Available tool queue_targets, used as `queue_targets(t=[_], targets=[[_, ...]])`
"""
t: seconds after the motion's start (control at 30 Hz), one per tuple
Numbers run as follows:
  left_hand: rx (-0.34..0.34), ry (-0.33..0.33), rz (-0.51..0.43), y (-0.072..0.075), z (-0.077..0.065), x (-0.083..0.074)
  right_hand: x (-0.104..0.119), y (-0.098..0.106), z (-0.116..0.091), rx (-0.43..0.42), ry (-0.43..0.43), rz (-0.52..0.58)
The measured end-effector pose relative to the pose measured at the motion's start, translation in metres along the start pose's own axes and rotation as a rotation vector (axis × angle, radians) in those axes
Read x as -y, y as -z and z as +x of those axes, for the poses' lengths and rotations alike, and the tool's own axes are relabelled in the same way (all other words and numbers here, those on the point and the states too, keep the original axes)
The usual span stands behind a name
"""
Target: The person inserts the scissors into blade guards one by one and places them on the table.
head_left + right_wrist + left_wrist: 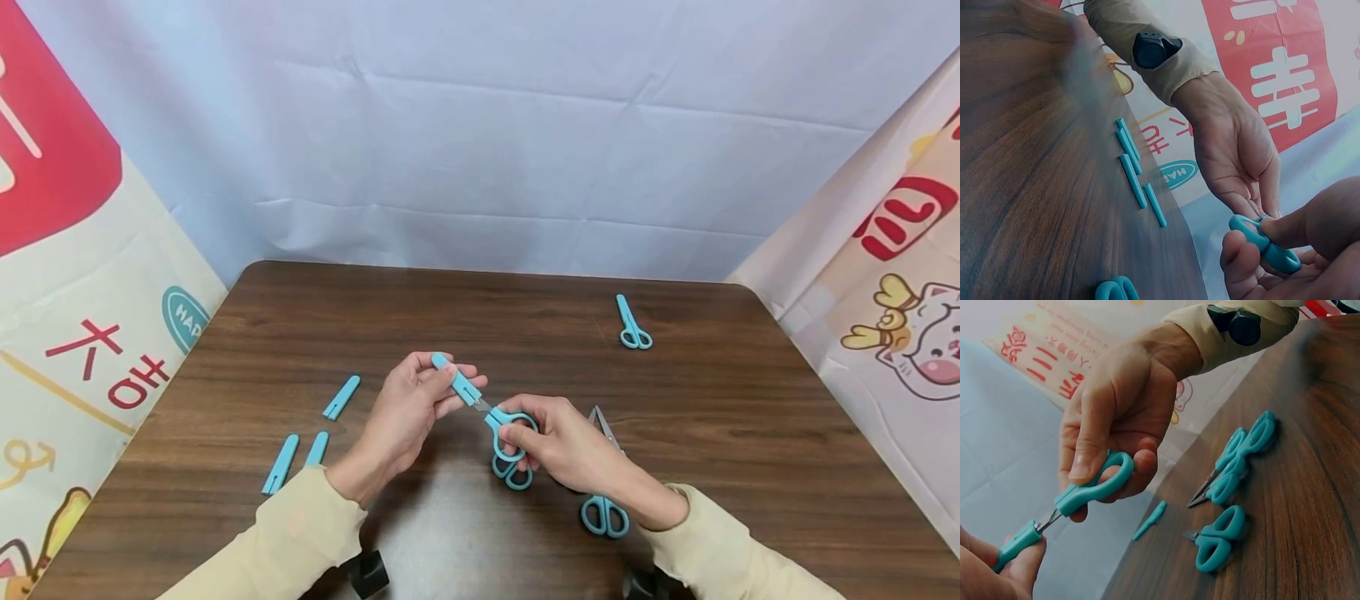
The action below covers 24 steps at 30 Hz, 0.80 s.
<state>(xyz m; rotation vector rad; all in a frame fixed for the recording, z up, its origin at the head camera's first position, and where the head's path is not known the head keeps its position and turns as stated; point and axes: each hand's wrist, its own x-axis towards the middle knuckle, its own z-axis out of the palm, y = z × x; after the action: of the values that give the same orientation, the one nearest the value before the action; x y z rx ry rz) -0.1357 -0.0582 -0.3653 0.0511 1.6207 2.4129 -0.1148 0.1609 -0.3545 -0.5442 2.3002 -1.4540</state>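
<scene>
Near the middle of the table, my left hand (408,408) pinches a turquoise blade cover (457,379) between thumb and fingers. A short stretch of metal blade shows between the cover and the handles of the turquoise scissors (1094,490); the tip is hidden inside the cover. My right hand (573,442) grips those scissors by the handle loops. Below the right hand on the table lie the loops of uncovered scissors (517,477). Other uncovered scissors (604,517) lie further right, partly behind the right wrist. In the left wrist view, loose scissors (1216,537) show short blades.
Several loose turquoise covers (1134,181) lie on the table's left side, some partly behind the left sleeve in the head view. Covered scissors (633,322) lie at the back right. A pale curtain (487,150) hangs behind the wooden table (465,308), with printed cloths at both sides.
</scene>
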Motion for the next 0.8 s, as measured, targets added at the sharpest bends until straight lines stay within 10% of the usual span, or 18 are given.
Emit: queue_targets(t=[0.8], targets=[[-0.006, -0.002, -0.007, -0.011, -0.004, 0.01, -0.001, 0.006, -0.003, 0.022, -0.009, 0.026]])
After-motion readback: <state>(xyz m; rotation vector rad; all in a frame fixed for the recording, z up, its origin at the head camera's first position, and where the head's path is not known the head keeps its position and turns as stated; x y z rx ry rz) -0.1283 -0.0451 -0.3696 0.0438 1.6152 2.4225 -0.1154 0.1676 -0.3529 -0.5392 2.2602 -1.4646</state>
